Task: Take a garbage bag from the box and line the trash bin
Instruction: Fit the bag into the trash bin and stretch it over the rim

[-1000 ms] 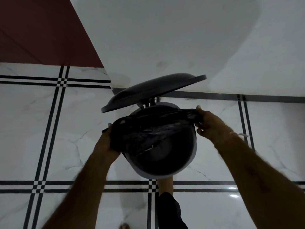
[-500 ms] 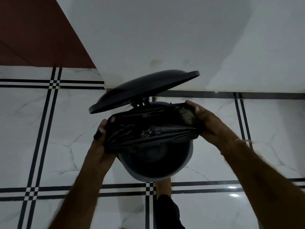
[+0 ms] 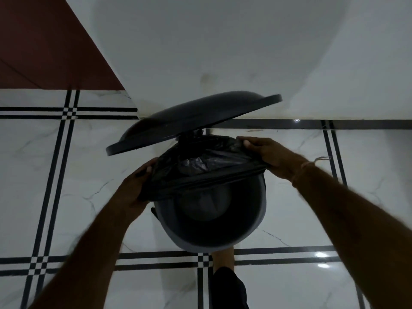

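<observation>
Garbage bag (image 3: 200,172) stretched across far half of trash bin (image 3: 256,228), long axis 8-to-2 o'clock. Left hand (image 3: 131,188) and right hand (image 3: 267,157) each clutch bag end. Near rim at 6 o'clock uncovered, roughly equidistant.

Both hands (image 3: 133,186) stretching black garbage bag (image 3: 200,168), open bin (image 3: 214,237)

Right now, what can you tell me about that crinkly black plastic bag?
The crinkly black plastic garbage bag is thin, shiny and wrinkled. It stretches across the far half of the round grey trash bin, below its raised lid. The left hand grips one end and the right hand the other. The near half of the bin is uncovered.
</observation>
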`<state>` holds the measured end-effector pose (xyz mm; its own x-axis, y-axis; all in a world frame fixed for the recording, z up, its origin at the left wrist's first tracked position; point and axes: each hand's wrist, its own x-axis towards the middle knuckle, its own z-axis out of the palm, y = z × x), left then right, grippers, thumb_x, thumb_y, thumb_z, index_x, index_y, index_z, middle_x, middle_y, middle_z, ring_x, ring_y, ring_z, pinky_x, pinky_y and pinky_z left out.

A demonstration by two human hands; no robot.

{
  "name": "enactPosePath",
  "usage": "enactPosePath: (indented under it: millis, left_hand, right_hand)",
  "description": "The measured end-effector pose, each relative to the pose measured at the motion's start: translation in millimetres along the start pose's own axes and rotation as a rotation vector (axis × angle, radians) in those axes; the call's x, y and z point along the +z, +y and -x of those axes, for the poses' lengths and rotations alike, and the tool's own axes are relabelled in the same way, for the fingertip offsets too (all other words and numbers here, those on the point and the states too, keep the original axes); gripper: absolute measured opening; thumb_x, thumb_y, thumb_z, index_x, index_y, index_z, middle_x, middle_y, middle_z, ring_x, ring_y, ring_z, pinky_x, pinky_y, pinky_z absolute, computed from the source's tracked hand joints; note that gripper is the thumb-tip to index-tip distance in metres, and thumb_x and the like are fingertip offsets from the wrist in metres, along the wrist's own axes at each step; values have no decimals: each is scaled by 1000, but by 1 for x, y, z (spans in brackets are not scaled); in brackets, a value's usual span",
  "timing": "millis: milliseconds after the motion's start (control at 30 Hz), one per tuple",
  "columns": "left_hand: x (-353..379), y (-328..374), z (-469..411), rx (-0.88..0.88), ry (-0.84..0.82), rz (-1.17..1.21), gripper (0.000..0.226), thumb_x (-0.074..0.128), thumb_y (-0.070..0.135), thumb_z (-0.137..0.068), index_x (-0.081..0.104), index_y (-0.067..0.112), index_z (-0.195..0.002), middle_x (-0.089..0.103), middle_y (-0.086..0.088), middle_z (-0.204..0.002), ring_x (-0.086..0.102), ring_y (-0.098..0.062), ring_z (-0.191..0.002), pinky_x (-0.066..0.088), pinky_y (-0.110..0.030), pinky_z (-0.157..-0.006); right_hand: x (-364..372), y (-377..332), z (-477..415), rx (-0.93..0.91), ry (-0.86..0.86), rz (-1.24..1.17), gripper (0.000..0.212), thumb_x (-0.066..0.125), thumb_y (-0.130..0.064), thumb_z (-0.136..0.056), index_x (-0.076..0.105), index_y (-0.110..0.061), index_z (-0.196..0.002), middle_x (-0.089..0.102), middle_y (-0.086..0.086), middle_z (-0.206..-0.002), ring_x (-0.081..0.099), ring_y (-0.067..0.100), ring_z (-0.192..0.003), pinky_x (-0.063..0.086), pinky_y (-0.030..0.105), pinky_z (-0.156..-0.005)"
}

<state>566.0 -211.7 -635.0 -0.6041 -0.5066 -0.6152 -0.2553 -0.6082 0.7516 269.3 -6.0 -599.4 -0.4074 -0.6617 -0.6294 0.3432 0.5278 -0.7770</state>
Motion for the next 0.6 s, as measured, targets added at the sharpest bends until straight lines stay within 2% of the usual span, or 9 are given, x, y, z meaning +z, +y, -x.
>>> enactPosePath:
  millis: [67, 167, 267, 400, 500, 600]
  left_hand:
    - [-1, 8, -8, -21, 18, 52, 33, 41, 20, -108, 62, 14, -133, 75, -1, -120, 73, -15, -105, 62, -27, -77]
    - [-2, 17, -11, -51, 28, 64, 34, 43, 19, -108, 60, 14, -137, 75, 1, -120, 72, -14, -106, 62, -28, -81]
    - [-7, -1, 3, -121, 30, 42, 34, 44, 20, -108, 63, 16, -135, 75, -2, -123, 72, -18, -109, 62, -29, -77]
    - [-7, -26, 23, -199, 129, 93, 40, 48, 16, -108, 53, 0, -144, 68, -17, -124, 75, -20, -90, 61, -29, -65]
    - [0, -37, 39, -256, 155, 168, 39, 42, 19, -110, 49, 5, -145, 64, -8, -127, 69, -16, -98, 62, -23, -72]
    - [2, -43, 57, -232, 114, 337, 40, 46, 36, -106, 59, 22, -142, 70, -1, -132, 70, -17, -115, 59, -29, -93]
  right_hand:
    - [-2, -6, -1, -18, -20, -19, 33, 52, -16, -104, 63, -11, -134, 72, 3, -119, 68, 15, -106, 58, 18, -84]
    - [-3, -6, -1, -22, -48, -12, 28, 57, -14, -101, 67, -17, -127, 74, 1, -116, 70, 10, -103, 57, 18, -87]
    - [-4, 3, 9, -3, 31, -17, 27, 62, -14, -98, 70, -9, -123, 76, 10, -113, 72, 16, -98, 59, 21, -83]
    - [-7, 28, 29, 77, 119, -64, 29, 64, -19, -98, 72, -1, -119, 75, 15, -108, 70, 24, -97, 60, 26, -76]
    - [-8, 46, 45, 129, 131, -189, 37, 64, -24, -94, 69, 1, -122, 71, 22, -117, 65, 29, -105, 54, 42, -97]
    - [-5, 63, 62, 140, 159, -329, 49, 66, -27, -84, 67, -3, -127, 68, 19, -126, 63, 26, -111, 50, 42, -100]
